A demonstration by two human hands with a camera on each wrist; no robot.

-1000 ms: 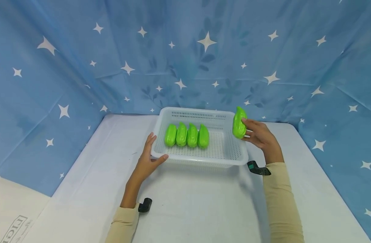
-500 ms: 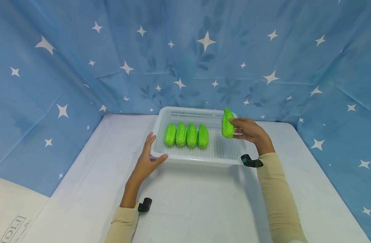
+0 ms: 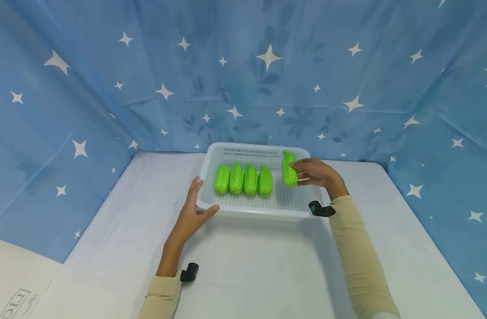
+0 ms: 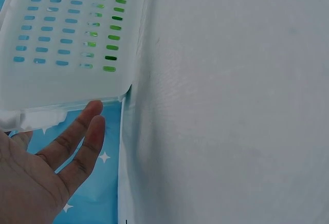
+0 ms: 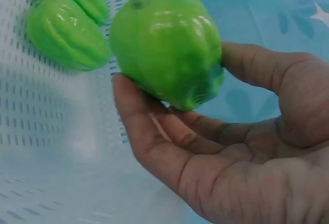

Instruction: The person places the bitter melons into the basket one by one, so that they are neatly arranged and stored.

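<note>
In the head view, a white slotted plastic basket point(image 3: 251, 207) stands near the table's back edge. Several glossy green peppers point(image 3: 236, 178) lie side by side in its left half. My right hand point(image 3: 317, 172) holds another green pepper point(image 3: 289, 169) over the basket's right half, its pointed tip away from me. The right wrist view shows thumb and fingers pinching that pepper point(image 5: 167, 44) from both sides. At the basket's front left corner, my left hand point(image 3: 191, 217) rests with the thumb at the front rim. Its fingers look straight in the left wrist view, fingertips point(image 4: 92, 108) near the basket wall point(image 4: 67, 85).
A white cloth covers the table point(image 3: 259, 270). Behind and on both sides hangs a blue curtain point(image 3: 251, 79) with white stars. Pale material with printed lettering point(image 3: 16, 303) lies at the lower left. Each wrist carries a small black device.
My right hand has moved left with the pepper, from the basket's right rim to over its inside, and slightly lower. The left hand keeps its place at the corner.
</note>
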